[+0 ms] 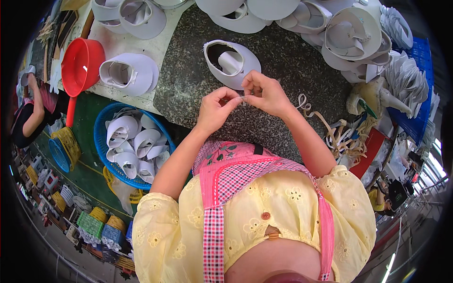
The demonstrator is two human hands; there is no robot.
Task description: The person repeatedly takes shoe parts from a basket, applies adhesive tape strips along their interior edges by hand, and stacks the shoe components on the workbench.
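Observation:
My left hand (217, 109) and my right hand (267, 94) meet over the near side of the dark speckled stone slab (186, 70). Thumb and fingers of each are pinched closed on a small, thin, pale strip (242, 97) between them; its exact kind is too small to make out. Just beyond my fingers lies a white piece (249, 55) that looks like a shoe upper, with an oval opening and a rolled flap inside. My right fingers are close to its near edge; whether they touch it I cannot tell.
More white uppers (134, 78) stand at left and along the back. A red dipper (89, 63) and a blue basket (100, 134) of white pieces are at left. Tan strips (347, 141), a cream machine part (361, 101) and a blue crate (424, 56) are at right.

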